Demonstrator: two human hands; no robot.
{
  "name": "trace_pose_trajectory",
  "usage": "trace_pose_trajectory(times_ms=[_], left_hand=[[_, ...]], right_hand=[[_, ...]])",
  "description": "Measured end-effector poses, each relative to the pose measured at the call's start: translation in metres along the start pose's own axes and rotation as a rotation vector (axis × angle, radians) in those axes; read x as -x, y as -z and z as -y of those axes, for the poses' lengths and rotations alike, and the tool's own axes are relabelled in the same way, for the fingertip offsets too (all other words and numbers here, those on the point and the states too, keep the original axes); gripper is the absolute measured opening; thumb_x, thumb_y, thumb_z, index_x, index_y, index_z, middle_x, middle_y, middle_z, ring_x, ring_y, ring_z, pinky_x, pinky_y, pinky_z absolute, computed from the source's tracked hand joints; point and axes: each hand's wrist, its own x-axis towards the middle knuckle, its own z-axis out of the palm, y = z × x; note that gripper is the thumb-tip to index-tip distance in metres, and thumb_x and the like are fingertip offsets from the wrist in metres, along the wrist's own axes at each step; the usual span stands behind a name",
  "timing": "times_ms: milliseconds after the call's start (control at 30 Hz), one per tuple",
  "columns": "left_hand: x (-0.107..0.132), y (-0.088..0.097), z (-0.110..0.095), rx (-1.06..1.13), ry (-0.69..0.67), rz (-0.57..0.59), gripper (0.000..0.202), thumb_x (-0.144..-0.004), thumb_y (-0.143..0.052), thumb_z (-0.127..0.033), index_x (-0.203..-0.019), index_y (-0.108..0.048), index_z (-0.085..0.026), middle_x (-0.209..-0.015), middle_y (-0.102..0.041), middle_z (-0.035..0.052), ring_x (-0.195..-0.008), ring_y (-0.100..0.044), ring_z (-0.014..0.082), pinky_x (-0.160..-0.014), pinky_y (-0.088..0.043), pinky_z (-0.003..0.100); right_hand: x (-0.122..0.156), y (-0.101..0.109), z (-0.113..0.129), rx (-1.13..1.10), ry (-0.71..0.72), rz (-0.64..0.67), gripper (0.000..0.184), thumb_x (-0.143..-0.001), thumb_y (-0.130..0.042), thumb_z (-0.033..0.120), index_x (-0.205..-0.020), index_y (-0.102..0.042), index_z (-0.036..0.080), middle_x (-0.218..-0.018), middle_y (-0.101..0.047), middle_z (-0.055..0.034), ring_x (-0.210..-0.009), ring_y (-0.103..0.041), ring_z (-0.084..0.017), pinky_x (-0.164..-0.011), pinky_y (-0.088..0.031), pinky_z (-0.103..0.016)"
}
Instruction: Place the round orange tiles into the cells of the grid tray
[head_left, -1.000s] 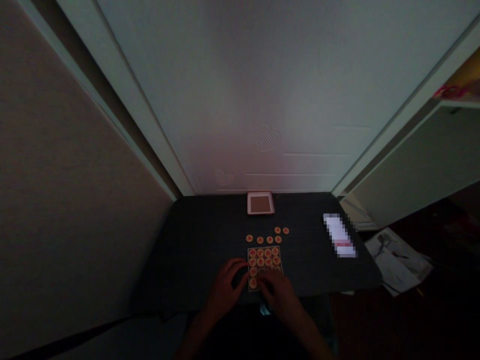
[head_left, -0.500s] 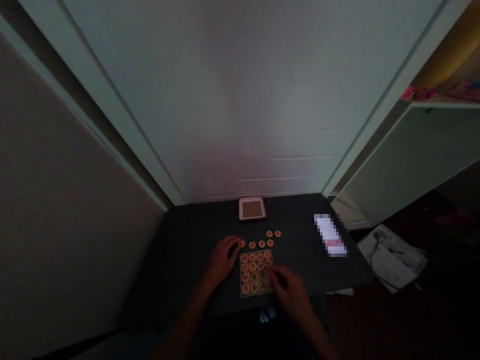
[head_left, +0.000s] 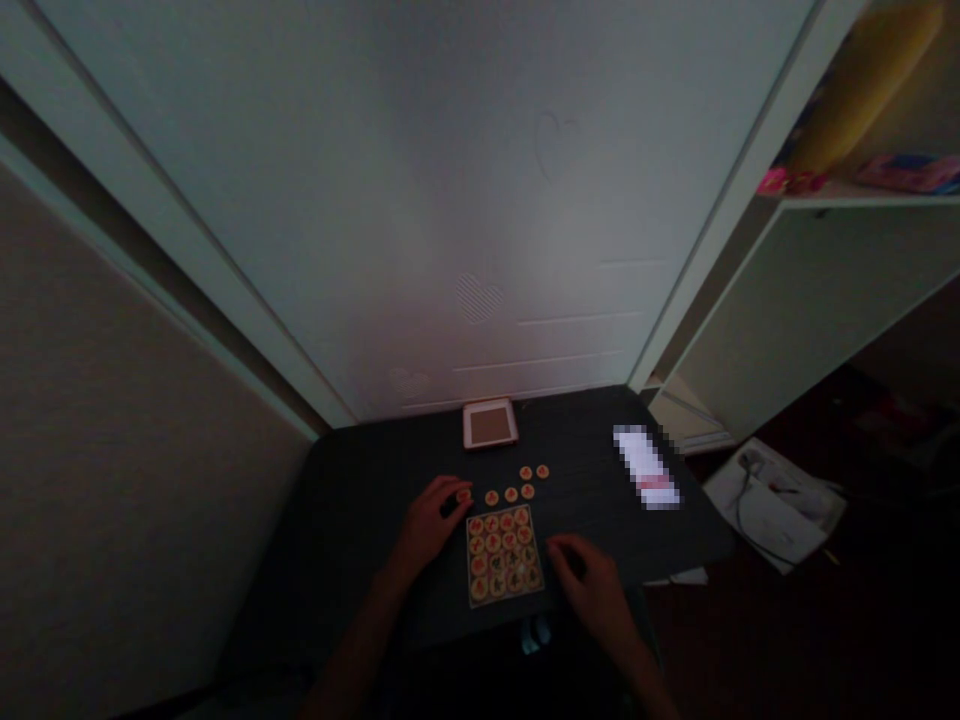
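Observation:
A small square board (head_left: 504, 556) filled with several round orange pieces lies near the front of a dark table (head_left: 352, 510). A few loose round pieces (head_left: 517, 486) sit in a row just behind it. My left hand (head_left: 427, 520) rests at the board's left rear corner, fingers curled, fingertips on the leftmost loose piece (head_left: 463, 496). My right hand (head_left: 589, 580) lies to the right of the board with fingers curled inward; whether it holds anything is hidden.
A shallow square tray (head_left: 490, 424) sits at the table's back edge against a pale wall. A white blurred packet (head_left: 645, 465) lies at the right. A white cabinet (head_left: 810, 300) and papers on the floor (head_left: 772, 500) are to the right.
My left hand moved from the board's left side up to the leftmost loose piece. My right hand came off the board and now lies to its right. The view shifted.

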Motion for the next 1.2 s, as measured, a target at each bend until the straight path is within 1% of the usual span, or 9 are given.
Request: trace_pose_trajectory(times_ms=[67,133,267,367,533,700,900,1033,1200], left_hand=[[0.003,0.003,-0.007,0.087,0.084,-0.05,0.027,-0.088,-0.064,-0.04,-0.109,-0.072,-0.025,-0.105,-0.073,0.0032,-0.088,-0.071,0.0195,-0.081,-0.059,0.033],[0.008,0.006,-0.016,0.188,0.182,-0.063,0.028,-0.085,-0.068,-0.042,-0.107,-0.073,-0.025,-0.103,-0.075,0.0029,-0.085,-0.072,0.02,-0.079,-0.059,0.033],[0.019,0.005,-0.038,0.394,0.346,0.005,0.026,-0.079,-0.075,-0.041,-0.098,-0.077,-0.024,-0.098,-0.079,0.0023,-0.089,-0.074,0.0232,-0.083,-0.06,0.035],[0.027,0.0,-0.055,0.525,0.427,0.055,0.026,-0.079,-0.075,-0.04,-0.098,-0.078,-0.023,-0.099,-0.08,0.0032,-0.091,-0.075,0.0245,-0.084,-0.06,0.035],[0.036,-0.007,-0.075,0.77,0.439,0.232,0.032,-0.087,-0.068,-0.042,-0.112,-0.074,-0.023,-0.116,-0.076,0.0049,-0.102,-0.072,0.0249,-0.091,-0.057,0.037],[0.04,-0.009,-0.083,0.926,0.48,0.315,0.04,-0.086,-0.07,-0.044,-0.118,-0.071,-0.022,-0.121,-0.074,0.007,-0.105,-0.071,0.0256,-0.091,-0.057,0.037],[0.042,-0.01,-0.088,0.911,0.469,0.34,0.037,-0.086,-0.07,-0.045,-0.113,-0.074,-0.02,-0.116,-0.075,0.0072,-0.103,-0.071,0.0252,-0.091,-0.055,0.035],[0.041,-0.01,-0.093,0.87,0.485,0.338,0.035,-0.084,-0.071,-0.046,-0.106,-0.076,-0.02,-0.107,-0.078,0.0064,-0.098,-0.072,0.0253,-0.087,-0.056,0.034],[0.042,-0.012,-0.094,0.87,0.469,0.326,0.028,-0.08,-0.076,-0.041,-0.099,-0.078,-0.02,-0.103,-0.079,0.0064,-0.096,-0.073,0.0248,-0.089,-0.055,0.034]], right_hand=[[-0.001,0.0,0.001,-0.007,-0.009,0.005,0.028,-0.094,-0.055,0.042,-0.101,-0.073,0.021,-0.098,-0.077,-0.0077,-0.091,-0.071,-0.025,-0.083,-0.054,-0.034],[-0.001,-0.002,0.002,-0.021,-0.017,0.018,0.028,-0.094,-0.055,0.041,-0.101,-0.073,0.021,-0.097,-0.077,-0.0073,-0.09,-0.071,-0.025,-0.082,-0.054,-0.034],[-0.001,-0.008,0.007,-0.059,-0.011,0.048,0.027,-0.094,-0.055,0.041,-0.101,-0.073,0.022,-0.096,-0.076,-0.0063,-0.089,-0.071,-0.024,-0.08,-0.053,-0.032],[-0.001,-0.015,0.013,-0.078,0.014,0.055,0.024,-0.093,-0.057,0.039,-0.102,-0.072,0.023,-0.096,-0.076,-0.0056,-0.087,-0.07,-0.023,-0.079,-0.053,-0.031],[-0.004,-0.026,0.021,-0.107,0.082,0.034,0.023,-0.092,-0.061,0.037,-0.107,-0.071,0.024,-0.097,-0.074,-0.0048,-0.086,-0.069,-0.021,-0.076,-0.053,-0.029],[-0.006,-0.028,0.027,-0.121,0.11,0.007,0.021,-0.092,-0.061,0.036,-0.107,-0.071,0.024,-0.098,-0.073,-0.005,-0.086,-0.068,-0.021,-0.078,-0.052,-0.029],[-0.004,-0.026,0.033,-0.144,0.098,-0.003,0.021,-0.091,-0.064,0.037,-0.105,-0.072,0.024,-0.096,-0.074,-0.0043,-0.085,-0.067,-0.02,-0.077,-0.052,-0.029],[-0.004,-0.026,0.033,-0.158,0.073,-0.006,0.022,-0.09,-0.065,0.041,-0.102,-0.073,0.023,-0.093,-0.074,-0.004,-0.083,-0.068,-0.02,-0.075,-0.052,-0.029],[-0.003,-0.025,0.034,-0.179,0.018,0.013,0.028,-0.089,-0.065,0.045,-0.103,-0.073,0.023,-0.093,-0.075,-0.0043,-0.083,-0.068,-0.021,-0.075,-0.052,-0.029]])
